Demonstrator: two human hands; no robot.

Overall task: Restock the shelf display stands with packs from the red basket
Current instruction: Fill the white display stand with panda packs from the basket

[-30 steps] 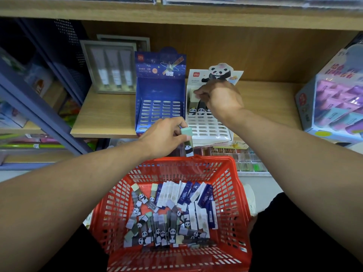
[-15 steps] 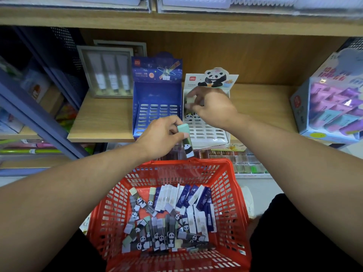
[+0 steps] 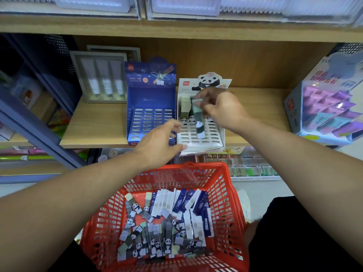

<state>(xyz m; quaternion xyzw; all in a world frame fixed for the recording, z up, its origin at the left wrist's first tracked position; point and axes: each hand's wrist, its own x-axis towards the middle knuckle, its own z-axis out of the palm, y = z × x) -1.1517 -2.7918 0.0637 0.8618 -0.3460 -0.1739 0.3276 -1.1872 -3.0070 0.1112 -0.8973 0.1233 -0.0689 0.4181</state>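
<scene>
My right hand (image 3: 224, 108) pinches the top of a green panda pack (image 3: 198, 119) and holds it upright over the white panda display stand (image 3: 201, 141). One or two packs (image 3: 185, 107) stand in that stand's back left slots. My left hand (image 3: 159, 142) hovers with loose fingers and holds nothing, in front of the blue display stand (image 3: 151, 107), whose slots look empty. The red basket (image 3: 225, 193) below holds several panda packs (image 3: 155, 246) and blue-and-white packs (image 3: 188, 205).
The stands sit on a wooden shelf (image 3: 98, 124). A grey box of tubes (image 3: 102, 77) is to the left, a pastel display box (image 3: 330, 107) to the right. Another shelf board runs overhead. Stationery fills lower racks behind the basket.
The green panda pack passed from my left hand to my right hand, which now holds it over the white stand. My left hand has let go and opened.
</scene>
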